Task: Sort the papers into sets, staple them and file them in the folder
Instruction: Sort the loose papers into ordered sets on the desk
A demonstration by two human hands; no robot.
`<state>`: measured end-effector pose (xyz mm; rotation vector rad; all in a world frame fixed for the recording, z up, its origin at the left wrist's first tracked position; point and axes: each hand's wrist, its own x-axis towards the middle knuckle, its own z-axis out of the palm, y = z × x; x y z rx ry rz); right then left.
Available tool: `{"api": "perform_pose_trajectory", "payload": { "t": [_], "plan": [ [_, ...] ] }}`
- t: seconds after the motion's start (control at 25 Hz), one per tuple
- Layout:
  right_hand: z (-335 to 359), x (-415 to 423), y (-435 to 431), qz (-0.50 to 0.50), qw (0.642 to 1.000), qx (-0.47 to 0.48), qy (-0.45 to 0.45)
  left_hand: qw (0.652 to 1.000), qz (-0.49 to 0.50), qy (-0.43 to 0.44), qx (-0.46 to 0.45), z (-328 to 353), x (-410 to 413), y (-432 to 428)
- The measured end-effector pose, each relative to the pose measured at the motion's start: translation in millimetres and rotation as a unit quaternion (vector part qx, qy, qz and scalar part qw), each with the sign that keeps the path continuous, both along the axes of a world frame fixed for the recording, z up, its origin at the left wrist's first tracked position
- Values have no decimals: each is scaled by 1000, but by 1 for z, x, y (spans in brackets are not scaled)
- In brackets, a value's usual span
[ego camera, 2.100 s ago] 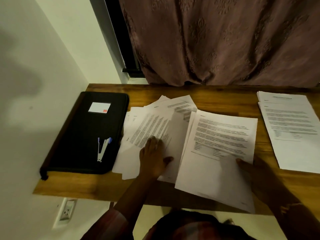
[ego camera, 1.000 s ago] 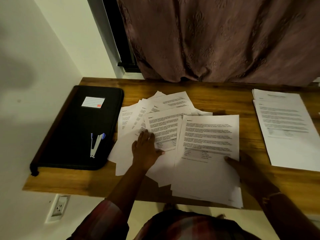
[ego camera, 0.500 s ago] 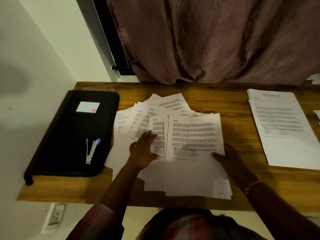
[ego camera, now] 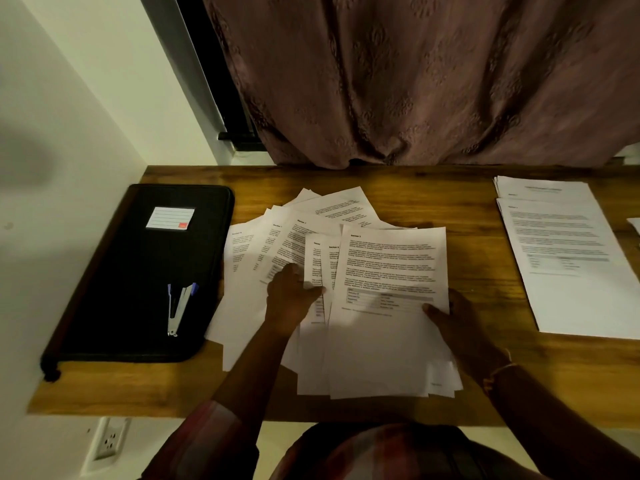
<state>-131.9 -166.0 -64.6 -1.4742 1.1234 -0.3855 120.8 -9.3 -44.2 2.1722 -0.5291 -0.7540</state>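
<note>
Several printed sheets [ego camera: 277, 251] lie fanned out at the middle of the wooden desk [ego camera: 433, 195]. My left hand [ego camera: 289, 299] sits on the fan, with its thumb over the left edge of a partly covered sheet [ego camera: 313, 261] and its fingers curled at that edge. A small stack with a "Section" page on top [ego camera: 388, 271] lies over the fan's right side. My right hand [ego camera: 457, 323] pinches its right edge, thumb on top. A black zipped folder [ego camera: 131, 278] lies at the left, with a blue and silver stapler [ego camera: 178, 306] on it.
A separate neat pile of printed pages [ego camera: 568, 258] lies at the desk's right end, and a paper corner [ego camera: 635, 225] shows at the frame edge. A brown curtain [ego camera: 415, 81] hangs behind the desk. A white wall borders the left side, with a socket [ego camera: 109, 441] below the desk.
My right hand has brought its stack leftwards and squared it over the fanned sheets. My left hand has gone from lying flat on the fan to holding a sheet's edge.
</note>
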Motion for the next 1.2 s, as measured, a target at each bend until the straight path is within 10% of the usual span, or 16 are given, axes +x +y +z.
{"api": "perform_pose_trajectory", "payload": {
  "t": [1.2],
  "plan": [
    [46,6,18,29,996,52,-59,922,45,266,-277,22,-22,15]
  ]
}}
